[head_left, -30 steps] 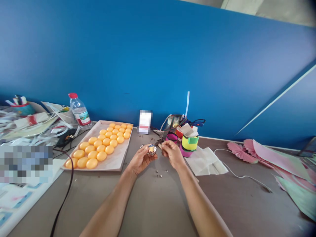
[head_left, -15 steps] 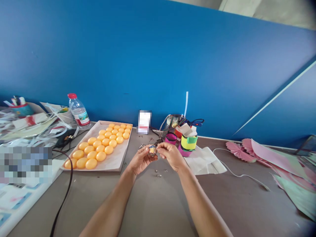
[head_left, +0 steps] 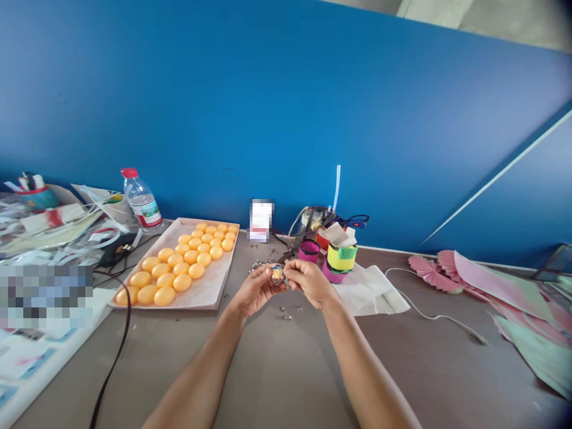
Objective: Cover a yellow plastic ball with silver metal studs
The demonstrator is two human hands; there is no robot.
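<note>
A small round ball (head_left: pixel 277 273), partly orange and partly covered in shiny silver, is held between the thumb and fingers of my left hand (head_left: pixel 258 291). At its right side my right hand (head_left: pixel 310 282) has its thumb and index finger pinched together; whatever lies between them is too small to make out. Small silver pieces (head_left: pixel 259 264) are piled on the table behind my left hand. A few more shiny bits (head_left: pixel 286 317) lie on the table just below the hands.
To the left stands a shallow white tray (head_left: pixel 214 292) of orange balls, with a bottle (head_left: pixel 145 205) behind it. Yellow and magenta rings (head_left: pixel 342 259) stand on white sheets (head_left: pixel 378 292) at right. A black cable (head_left: pixel 120 351) crosses the left side.
Both hands stay in nearly the same place around the ball, which has turned slightly or shifted a little to the right. The right fingertips sit slightly closer to it.
</note>
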